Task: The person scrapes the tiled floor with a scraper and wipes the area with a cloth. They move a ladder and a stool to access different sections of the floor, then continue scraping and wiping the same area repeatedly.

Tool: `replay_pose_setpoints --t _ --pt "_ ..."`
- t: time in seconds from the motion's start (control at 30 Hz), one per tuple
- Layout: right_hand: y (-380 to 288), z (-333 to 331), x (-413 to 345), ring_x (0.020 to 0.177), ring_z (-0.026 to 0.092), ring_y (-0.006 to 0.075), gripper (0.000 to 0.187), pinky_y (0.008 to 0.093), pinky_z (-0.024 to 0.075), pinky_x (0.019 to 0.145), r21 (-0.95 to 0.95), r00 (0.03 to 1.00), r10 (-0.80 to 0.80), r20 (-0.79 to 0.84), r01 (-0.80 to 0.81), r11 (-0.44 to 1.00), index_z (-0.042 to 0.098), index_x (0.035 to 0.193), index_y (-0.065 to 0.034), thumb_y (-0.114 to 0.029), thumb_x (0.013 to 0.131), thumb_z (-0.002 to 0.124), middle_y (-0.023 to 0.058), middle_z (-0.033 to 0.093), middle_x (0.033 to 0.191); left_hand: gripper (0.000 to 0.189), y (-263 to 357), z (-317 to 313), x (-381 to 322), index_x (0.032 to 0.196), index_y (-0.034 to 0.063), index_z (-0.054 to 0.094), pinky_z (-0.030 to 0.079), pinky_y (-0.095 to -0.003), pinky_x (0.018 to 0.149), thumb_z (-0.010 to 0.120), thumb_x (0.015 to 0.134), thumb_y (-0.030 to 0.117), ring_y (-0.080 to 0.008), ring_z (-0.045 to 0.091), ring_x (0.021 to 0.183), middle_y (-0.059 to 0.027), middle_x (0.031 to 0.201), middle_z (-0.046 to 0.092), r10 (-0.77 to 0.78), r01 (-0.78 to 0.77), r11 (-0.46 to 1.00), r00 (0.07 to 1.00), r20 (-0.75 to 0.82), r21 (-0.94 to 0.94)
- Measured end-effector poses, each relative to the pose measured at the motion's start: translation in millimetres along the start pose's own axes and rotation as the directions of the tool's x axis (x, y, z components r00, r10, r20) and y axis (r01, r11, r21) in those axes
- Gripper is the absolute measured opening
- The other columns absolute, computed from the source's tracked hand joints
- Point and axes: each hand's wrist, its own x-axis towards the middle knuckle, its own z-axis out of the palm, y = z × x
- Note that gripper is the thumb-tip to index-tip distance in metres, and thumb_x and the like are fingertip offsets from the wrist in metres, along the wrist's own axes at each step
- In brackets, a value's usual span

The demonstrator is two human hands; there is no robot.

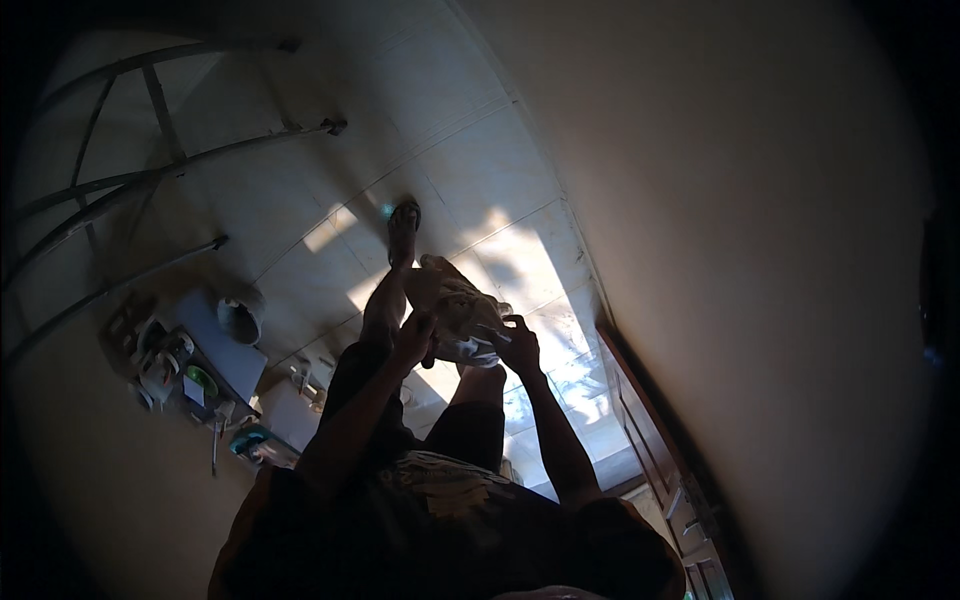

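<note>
Both of my hands hold a crumpled, pale, partly see-through plastic bag (461, 311) in front of my legs. My left hand (414, 339) grips its left edge, and a small dark thing that I cannot make out sticks out below the fingers. My right hand (520, 346) pinches the bag's right edge between thumb and fingers. What the bag holds, if anything, is hidden in its folds. Beneath it, one sandalled foot (403, 217) stands on the tiled floor (442, 172).
To the left lie a metal frame like a ladder (180, 161), a bucket (241, 321) and a cluttered group of containers and tools (176, 371) by the wall. A plain wall (697, 187) runs along the right, with a wooden panelled door (660, 457) standing ajar. Sunlight patches the floor.
</note>
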Motion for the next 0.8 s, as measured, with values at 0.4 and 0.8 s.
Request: replay_pose_setpoints --t 0.4,0.8 --pt "-353 -148 133 0.104 0.069 0.0261 0.028 0.0378 0.0522 0.095 0.146 0.747 -0.614 -0.256 0.657 0.739 0.07 0.114 0.0015 -0.023 0.1 0.069 0.0156 0.074 0.113 0.023 241 -172 94 0.12 0.0054 0.054 0.059 -0.0359 0.069 0.052 0.109 0.025 -0.0165 0.064 0.072 -0.0048 0.084 0.058 0.037 -0.164 0.915 0.944 -0.327 -0.369" --pt "-546 -191 365 0.088 0.062 0.0118 0.046 0.0295 0.0496 0.084 0.575 0.93 -0.303 0.209 0.133 0.807 0.069 0.122 0.007 -0.033 0.099 0.07 0.0081 0.071 0.102 0.026 421 -197 220 0.121 0.005 0.055 0.055 -0.0325 0.069 0.054 0.109 0.028 -0.0148 0.062 0.072 -0.0025 0.084 0.058 -0.026 -0.28 0.747 0.894 -0.448 -0.603"
